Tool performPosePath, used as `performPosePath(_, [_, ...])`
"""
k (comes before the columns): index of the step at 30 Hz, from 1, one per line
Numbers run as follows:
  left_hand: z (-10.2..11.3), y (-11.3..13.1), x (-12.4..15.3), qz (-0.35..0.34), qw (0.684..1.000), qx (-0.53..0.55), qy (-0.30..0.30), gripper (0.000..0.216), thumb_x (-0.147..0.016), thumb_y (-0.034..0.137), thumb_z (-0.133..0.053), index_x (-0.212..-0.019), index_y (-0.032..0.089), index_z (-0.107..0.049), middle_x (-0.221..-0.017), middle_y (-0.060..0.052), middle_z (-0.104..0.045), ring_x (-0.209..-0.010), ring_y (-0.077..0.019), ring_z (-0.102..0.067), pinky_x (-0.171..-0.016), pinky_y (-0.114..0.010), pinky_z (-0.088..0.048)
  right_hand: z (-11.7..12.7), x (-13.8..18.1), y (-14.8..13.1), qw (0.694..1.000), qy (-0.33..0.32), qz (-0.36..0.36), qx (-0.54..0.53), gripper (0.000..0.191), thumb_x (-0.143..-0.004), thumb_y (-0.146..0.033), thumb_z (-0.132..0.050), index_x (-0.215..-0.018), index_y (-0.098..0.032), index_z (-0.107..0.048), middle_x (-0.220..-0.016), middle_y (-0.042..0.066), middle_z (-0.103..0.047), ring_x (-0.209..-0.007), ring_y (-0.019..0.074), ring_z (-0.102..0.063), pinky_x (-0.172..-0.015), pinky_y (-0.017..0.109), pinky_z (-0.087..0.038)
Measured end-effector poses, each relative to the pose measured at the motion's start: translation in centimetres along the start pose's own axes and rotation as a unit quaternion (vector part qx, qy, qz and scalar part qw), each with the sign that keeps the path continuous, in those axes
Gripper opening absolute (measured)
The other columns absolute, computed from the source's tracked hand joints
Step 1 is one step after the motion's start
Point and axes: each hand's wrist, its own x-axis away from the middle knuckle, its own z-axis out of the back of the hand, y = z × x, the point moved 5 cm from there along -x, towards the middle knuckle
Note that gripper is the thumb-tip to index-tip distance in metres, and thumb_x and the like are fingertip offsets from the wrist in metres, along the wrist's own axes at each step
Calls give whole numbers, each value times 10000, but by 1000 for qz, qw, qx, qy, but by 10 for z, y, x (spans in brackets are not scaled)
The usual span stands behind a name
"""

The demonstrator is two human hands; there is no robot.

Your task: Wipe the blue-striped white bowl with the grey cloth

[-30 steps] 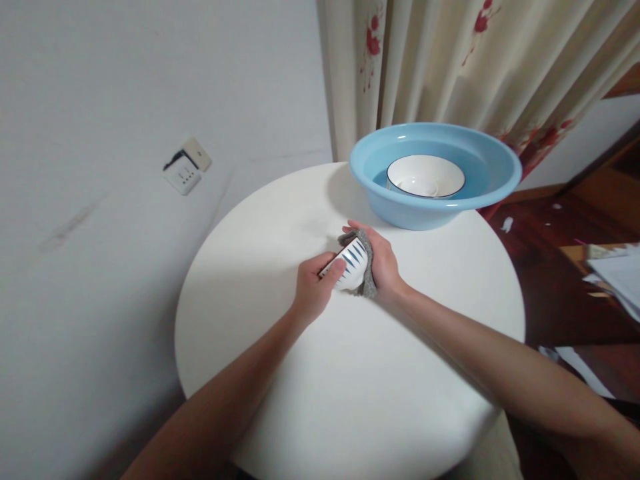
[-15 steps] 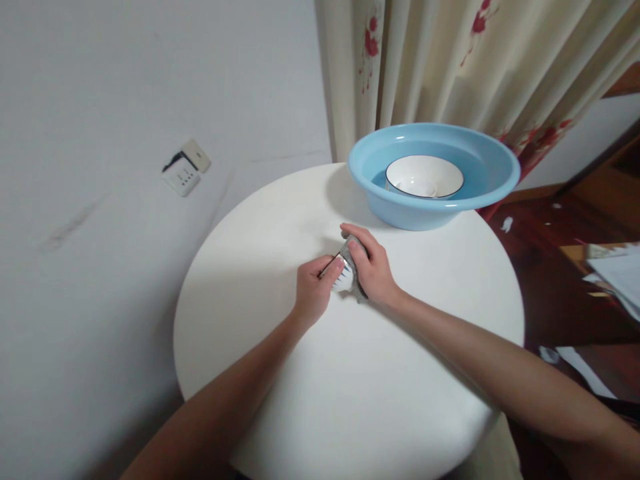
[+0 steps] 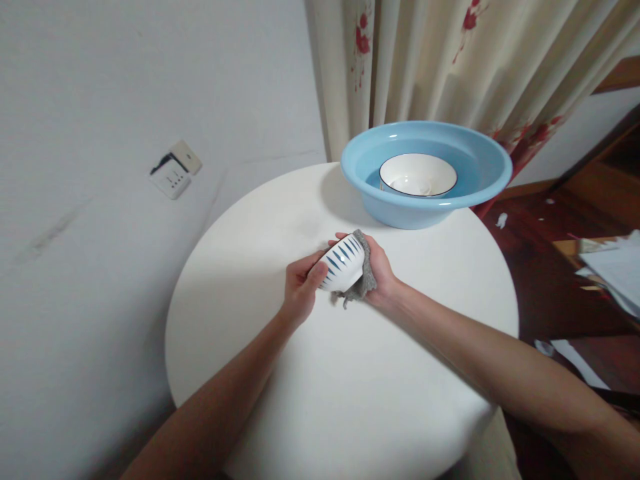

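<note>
A small white bowl with blue stripes (image 3: 341, 267) is held tilted on its side above the round white table (image 3: 360, 373). My left hand (image 3: 299, 290) grips its rim from the left, fingers closed on it. My right hand (image 3: 380, 272) presses a grey cloth (image 3: 363, 277) against the bowl's outer wall from the right, with the fingers curled round the cloth. The bowl's inside faces away from the camera and is hidden.
A light blue plastic basin (image 3: 426, 172) stands at the table's far edge with a white bowl (image 3: 418, 175) inside it. A flowered curtain (image 3: 430, 60) hangs behind. A wall socket (image 3: 175, 172) sits on the left wall. Papers (image 3: 613, 267) lie at the right.
The bowl has been turned in my hands, so more of its striped side shows. The cloth has shifted over the bowl's outside and back to its right. Both hands stayed over the table's middle.
</note>
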Motion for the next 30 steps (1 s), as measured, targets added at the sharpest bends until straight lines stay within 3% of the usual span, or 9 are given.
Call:
performPosePath(5, [11, -1, -9, 21, 998, -61, -27, 454, -870, 540, -676, -650, 153, -587, -570, 15, -449, -526, -98, -377, -482, -246, -279, 5, 2, -3, 999, 42, 32, -7, 244, -878, -460, -554, -788, -235, -591, -645, -3, -679, -623, 195, -664, -603, 327, -581])
performPosePath(8, [9, -4, -10, 45, 997, -40, -48, 386, -883, 502, -650, -713, 160, -596, -615, 17, -468, -566, -105, -389, -517, -245, -300, 8, 5, -7, 991, 82, 97, 38, 234, -855, -453, -602, -787, -229, -617, -687, -8, -689, -630, 169, -649, -617, 290, -562])
performPosePath(12, [4, -6, -4, 50, 997, -62, -11, 484, -891, 561, -595, -618, 173, -497, -578, 22, -398, -550, -103, -335, -501, -249, -270, 9, 8, -16, 961, 113, 202, 154, 254, -842, -446, -591, -856, -216, -698, -806, 10, -722, -758, 183, -668, -703, 296, -541])
performPosePath(16, [-4, -1, 0, 53, 993, -109, -5, 507, -894, 591, -569, -632, 158, -538, -576, 11, -438, -539, -100, -347, -489, -243, -266, 3, 18, -28, 884, 107, 324, 319, 339, -912, -434, -485, -874, -191, -719, -899, 45, -723, -899, 212, -652, -854, 340, -504])
performPosePath(21, [-9, 8, 1, 23, 989, -147, -1, 496, -916, 494, -563, -567, 184, -396, -542, 34, -323, -529, -88, -268, -484, -248, -223, -17, 42, -28, 730, 54, 448, 514, 267, -979, -363, -480, -1064, -211, -683, -1085, 79, -691, -1055, 238, -623, -980, 402, -462])
performPosePath(23, [-10, 10, 3, 1, 988, -152, 7, 505, -919, 480, -561, -562, 191, -349, -540, 37, -289, -531, -89, -244, -486, -255, -209, -22, 49, -26, 688, 36, 474, 548, 231, -983, -331, -492, -1098, -236, -669, -1140, 87, -675, -1113, 249, -605, -1017, 425, -449])
performPosePath(26, [-10, 9, 5, -13, 989, -146, 11, 526, -915, 506, -571, -563, 193, -336, -543, 37, -280, -533, -90, -231, -491, -262, -207, -24, 50, -26, 681, 13, 485, 548, 218, -992, -330, -493, -1105, -261, -666, -1156, 88, -674, -1133, 254, -601, -1030, 441, -451])
performPosePath(30, [-7, 2, 8, 4, 993, -120, 18, 533, -901, 544, -596, -566, 183, -392, -553, 25, -330, -543, -96, -275, -501, -263, -223, -22, 43, -32, 731, -4, 461, 503, 240, -999, -378, -495, -1066, -259, -692, -1120, 68, -688, -1095, 241, -617, -1016, 408, -458])
